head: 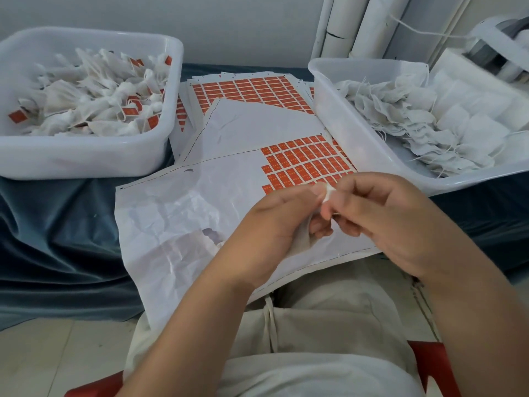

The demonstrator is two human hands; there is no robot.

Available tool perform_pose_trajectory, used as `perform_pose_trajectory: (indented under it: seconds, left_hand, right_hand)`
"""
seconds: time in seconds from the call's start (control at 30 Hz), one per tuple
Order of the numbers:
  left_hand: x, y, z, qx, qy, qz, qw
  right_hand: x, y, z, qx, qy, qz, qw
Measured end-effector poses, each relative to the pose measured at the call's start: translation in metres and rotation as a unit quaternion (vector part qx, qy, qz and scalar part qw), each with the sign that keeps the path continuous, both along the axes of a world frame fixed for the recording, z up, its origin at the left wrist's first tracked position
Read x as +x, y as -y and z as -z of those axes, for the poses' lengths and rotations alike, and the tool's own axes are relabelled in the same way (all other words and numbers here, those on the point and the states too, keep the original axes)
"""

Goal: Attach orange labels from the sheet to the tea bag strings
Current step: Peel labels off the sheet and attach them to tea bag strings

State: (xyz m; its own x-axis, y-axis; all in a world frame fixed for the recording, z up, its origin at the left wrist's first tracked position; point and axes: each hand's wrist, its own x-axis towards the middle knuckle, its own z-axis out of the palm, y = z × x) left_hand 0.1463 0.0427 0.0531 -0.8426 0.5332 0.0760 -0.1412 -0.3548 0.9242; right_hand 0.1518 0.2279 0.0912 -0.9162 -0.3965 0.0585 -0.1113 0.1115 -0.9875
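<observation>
The small white item pinched between both hands is mostly covered by fingertips; string, bag fabric or label cannot be told apart. The left hand and right hand each keep a closed grip on it, fingers curled, above the crumpled label sheet. Its remaining orange labels lie just beyond the knuckles, between the left tub and right tub of tea bags.

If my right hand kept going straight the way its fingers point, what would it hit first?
Most likely your left hand: the right hand points leftward at it, and both pinch a small white piece between them. Depth is unclear, but they seem nearly touching.
</observation>
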Motion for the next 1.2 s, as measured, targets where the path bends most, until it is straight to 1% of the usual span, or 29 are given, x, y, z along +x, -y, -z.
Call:
perform_pose_trajectory:
  seconds: [0.07, 0.13, 0.2, 0.27, 0.3, 0.33, 0.37, 0.43, 0.5, 0.53, 0.6, 0.7, 0.77, 0.87, 0.93, 0.97, 1.03, 1.13, 1.2]
  left_hand:
    - [0.000, 0.000, 0.000, -0.020, -0.007, -0.008, 1.000]
    - [-0.001, 0.002, -0.001, -0.042, -0.015, -0.023, 0.999]
    - [-0.001, 0.004, -0.002, -0.103, -0.046, -0.052, 0.992]
    - [0.000, 0.004, -0.004, -0.164, -0.084, -0.079, 0.980]
    - [0.000, 0.003, -0.004, -0.178, -0.096, -0.091, 0.975]
    - [0.000, 0.002, -0.004, -0.187, -0.105, -0.105, 0.971]
    - [0.000, 0.001, -0.003, -0.196, -0.113, -0.118, 0.967]
    - [0.000, -0.001, -0.002, -0.204, -0.128, -0.134, 0.961]
    - [0.001, -0.003, 0.000, -0.193, -0.131, -0.139, 0.963]
    - [0.002, -0.005, 0.001, -0.186, -0.128, -0.142, 0.964]
    - [0.002, -0.008, 0.002, -0.172, -0.120, -0.146, 0.967]
    - [0.002, -0.008, 0.002, -0.139, -0.101, -0.132, 0.976]
    - [0.001, -0.005, 0.003, -0.140, -0.120, -0.129, 0.974]
    - [0.001, -0.005, 0.003, -0.153, -0.137, -0.174, 0.963]
    - [0.000, -0.006, 0.002, -0.164, -0.118, -0.207, 0.957]
    - [-0.001, -0.005, 0.002, -0.160, -0.097, -0.223, 0.957]
    - [-0.005, -0.001, 0.001, -0.143, -0.052, -0.238, 0.959]
    - [-0.009, 0.003, -0.002, -0.109, -0.006, -0.208, 0.972]
    - [-0.009, 0.006, -0.001, -0.088, 0.013, -0.177, 0.980]
  right_hand:
    - [0.004, -0.005, -0.006, 0.066, -0.083, 0.005, 0.994]
    - [0.007, -0.011, -0.012, 0.160, -0.141, 0.044, 0.976]
    - [0.008, -0.014, -0.015, 0.270, -0.197, 0.096, 0.938]
    - [0.012, -0.013, -0.016, 0.360, -0.248, 0.111, 0.892]
    - [0.014, -0.011, -0.016, 0.390, -0.264, 0.104, 0.876]
    - [0.016, -0.009, -0.015, 0.403, -0.268, 0.097, 0.870]
    - [0.016, -0.009, -0.014, 0.399, -0.255, 0.092, 0.876]
    - [0.015, -0.008, -0.012, 0.348, -0.197, 0.081, 0.913]
    - [0.011, -0.005, -0.010, 0.266, -0.122, 0.066, 0.954]
    - [0.009, -0.003, -0.009, 0.225, -0.088, 0.059, 0.968]
    - [0.004, 0.001, -0.005, 0.169, -0.042, 0.054, 0.983]
    - [0.001, 0.004, 0.003, 0.133, -0.018, 0.072, 0.988]
    - [0.000, 0.003, 0.005, 0.132, -0.017, 0.076, 0.988]
    - [-0.001, 0.004, 0.008, 0.113, -0.011, 0.070, 0.991]
    - [-0.001, 0.004, 0.008, 0.095, -0.009, 0.064, 0.993]
    - [-0.001, 0.003, 0.008, 0.075, -0.005, 0.057, 0.996]
    - [-0.002, -0.002, 0.008, 0.000, 0.020, 0.043, 0.999]
    - [-0.007, -0.005, 0.011, -0.124, 0.080, 0.034, 0.988]
    - [-0.010, -0.003, 0.015, -0.182, 0.109, 0.024, 0.977]
